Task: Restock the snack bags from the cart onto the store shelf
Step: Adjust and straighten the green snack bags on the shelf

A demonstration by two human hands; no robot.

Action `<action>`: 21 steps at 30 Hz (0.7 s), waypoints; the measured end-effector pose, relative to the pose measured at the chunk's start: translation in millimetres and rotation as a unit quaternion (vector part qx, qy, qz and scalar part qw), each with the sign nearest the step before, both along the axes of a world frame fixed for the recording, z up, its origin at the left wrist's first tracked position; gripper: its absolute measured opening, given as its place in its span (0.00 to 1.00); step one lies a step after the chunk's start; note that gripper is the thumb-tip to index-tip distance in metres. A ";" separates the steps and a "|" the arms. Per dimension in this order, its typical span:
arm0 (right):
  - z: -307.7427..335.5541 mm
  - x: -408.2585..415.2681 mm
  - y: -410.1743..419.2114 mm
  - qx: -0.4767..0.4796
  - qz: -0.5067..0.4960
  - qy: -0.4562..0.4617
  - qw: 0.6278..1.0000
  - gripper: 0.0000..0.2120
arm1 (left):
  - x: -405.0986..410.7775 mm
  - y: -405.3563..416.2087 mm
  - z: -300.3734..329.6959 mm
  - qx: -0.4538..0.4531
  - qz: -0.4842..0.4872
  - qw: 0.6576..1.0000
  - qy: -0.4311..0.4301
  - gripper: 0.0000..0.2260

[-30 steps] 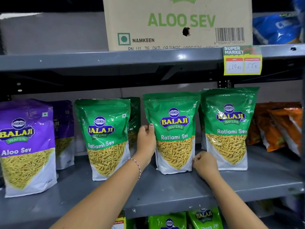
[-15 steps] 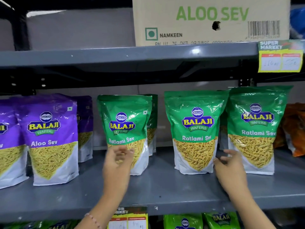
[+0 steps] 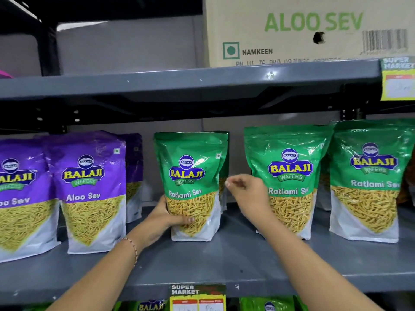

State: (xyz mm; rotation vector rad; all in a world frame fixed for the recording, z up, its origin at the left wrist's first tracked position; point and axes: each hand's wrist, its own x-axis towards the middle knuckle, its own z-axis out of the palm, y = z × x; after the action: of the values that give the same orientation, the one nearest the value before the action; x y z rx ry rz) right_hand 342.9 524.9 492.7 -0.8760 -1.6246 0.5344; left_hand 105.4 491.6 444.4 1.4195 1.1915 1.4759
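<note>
A: On the grey shelf (image 3: 224, 263), mid-row: left hand (image 3: 165, 217) wrapped around the lower left edge of the green Ratlami Sev bag (image 3: 192, 187), thumb across the clear window, fingers behind. Bag upright, base on the shelf.

B: Gripped low to steady it, probably, and to square it with the row. Right hand (image 3: 247, 194)?

A: Hovering between that bag and the next green bag (image 3: 289, 176), fingers loosely curled, holding nothing, touching neither as far as can be told. Likely headed for the held bag's right edge to help straighten it.

B: Faced forward, all of them?

A: Yes, labels out, presumably so shoppers can read them. Second green pack tucked close behind the held one; third green bag (image 3: 368, 178) further right.

B: Any writing?

A: "BALAJI WAFERS" and "Ratlami Sev" on the green ones. Same brand with "Aloo Sev" on the purple bags (image 3: 94, 189) to the left. Up on the higher shelf, a cardboard carton (image 3: 292, 41) printed "ALOO SEV" and "NAMKEEN", barcode at right. "SUPER MARKET" on the price tag (image 3: 197, 296) clipped to the shelf lip; handwritten prices too blurred to read.

B: Cart?

A: Not in view.
</note>
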 end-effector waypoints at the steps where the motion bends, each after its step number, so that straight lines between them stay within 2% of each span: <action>1: -0.3 -7.2 3.7 -0.005 -0.008 -0.010 1.000 0.08 | 0.5 1.6 -0.8 -0.001 0.001 1.000 -0.003 0.49; 4: -11.6 -24.3 10.9 -0.012 -0.009 0.016 1.000 0.11 | 0.8 1.9 -4.4 0.005 0.009 1.000 -0.014 0.46; 9: -21.9 -39.3 15.2 0.040 -0.047 0.037 0.997 0.05 | -1.8 3.9 -8.6 0.012 0.008 1.000 -0.016 0.44; 14: -20.0 -39.8 22.1 -0.034 -0.009 0.113 0.993 0.07 | -4.7 2.6 -9.2 0.010 -0.014 1.000 -0.013 0.41; 16: -27.2 -40.4 22.9 -0.048 0.001 0.129 0.991 0.04 | -4.0 2.0 -10.3 0.013 -0.015 1.000 -0.022 0.40; 18: -38.6 -39.1 22.3 -0.065 0.008 0.133 0.989 0.05 | -1.6 0.9 -8.4 0.028 -0.010 0.998 -0.063 0.32; 21: -51.2 -36.0 22.7 -0.087 0.001 0.096 0.992 0.03 | 1.0 -1.6 -1.0 0.064 0.028 0.987 -0.147 0.05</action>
State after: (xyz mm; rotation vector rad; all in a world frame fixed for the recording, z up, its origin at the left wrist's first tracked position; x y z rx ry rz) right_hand 306.9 547.5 441.5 -0.9214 -1.4191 0.7463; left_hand 106.4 490.1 443.5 1.2060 0.9744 1.7589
